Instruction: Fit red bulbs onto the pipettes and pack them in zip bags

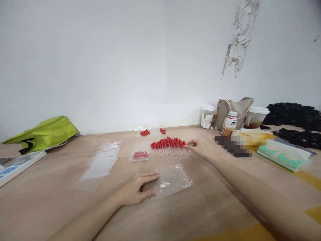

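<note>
We find the work partly complete. The left grip [134, 189] is open, palm down on the counter [142, 224], with its fingertips touching the near-left edge of a clear bag [173, 180] that lies flat to its right. We see no red-bulbed piece inside that bag. The right grip [199, 148] has its thumb and forefinger together at the right end of a row of red-bulbed droppers [168, 144]; we cannot tell whether they close on the end piece. The row extends left from the right grip, bulbs away from us, and remains unbagged. Beyond the left grip, one smaller bag [140, 147] already contains several red bulbs side by side. Farther beyond both grips, near the wall [125, 67], two clusters of red pieces [144, 133] lie on or in clear plastic. Left of the left grip, we count overlapping flat bags [100, 164] as apparently unused.
</note>
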`<state>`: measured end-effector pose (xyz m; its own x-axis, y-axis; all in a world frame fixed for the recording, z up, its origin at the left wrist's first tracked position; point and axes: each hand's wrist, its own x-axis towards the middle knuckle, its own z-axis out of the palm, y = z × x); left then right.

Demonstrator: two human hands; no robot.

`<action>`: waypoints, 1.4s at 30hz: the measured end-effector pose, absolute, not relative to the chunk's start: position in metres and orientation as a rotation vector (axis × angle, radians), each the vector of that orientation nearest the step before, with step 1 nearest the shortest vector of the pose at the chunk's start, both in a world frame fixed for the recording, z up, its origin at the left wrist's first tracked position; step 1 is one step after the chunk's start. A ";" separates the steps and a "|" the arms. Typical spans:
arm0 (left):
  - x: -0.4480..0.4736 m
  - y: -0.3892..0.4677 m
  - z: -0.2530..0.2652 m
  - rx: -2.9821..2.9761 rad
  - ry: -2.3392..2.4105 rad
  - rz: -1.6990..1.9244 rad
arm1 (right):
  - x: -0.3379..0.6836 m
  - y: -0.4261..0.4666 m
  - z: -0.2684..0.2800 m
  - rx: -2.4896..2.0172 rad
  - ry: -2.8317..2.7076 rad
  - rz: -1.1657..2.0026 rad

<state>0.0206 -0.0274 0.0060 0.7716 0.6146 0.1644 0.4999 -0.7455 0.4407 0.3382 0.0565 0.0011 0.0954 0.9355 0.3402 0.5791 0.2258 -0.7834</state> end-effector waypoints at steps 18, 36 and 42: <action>0.021 -0.029 0.006 2.591 0.870 0.432 | 0.330 0.098 0.027 -1.398 -1.330 0.654; 0.024 -0.029 0.006 2.574 0.908 0.460 | 0.331 -0.003 -0.017 -1.085 -0.836 1.238; 0.034 -0.029 0.009 2.592 0.851 0.450 | 0.326 -0.024 -0.012 -1.003 -1.063 1.518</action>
<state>0.0344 -0.0294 0.0088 0.7661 0.6166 0.1814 0.4970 -0.7473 0.4411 0.3257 -0.0244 -0.0122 -0.1687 0.9821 -0.0844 -0.2566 -0.1265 -0.9582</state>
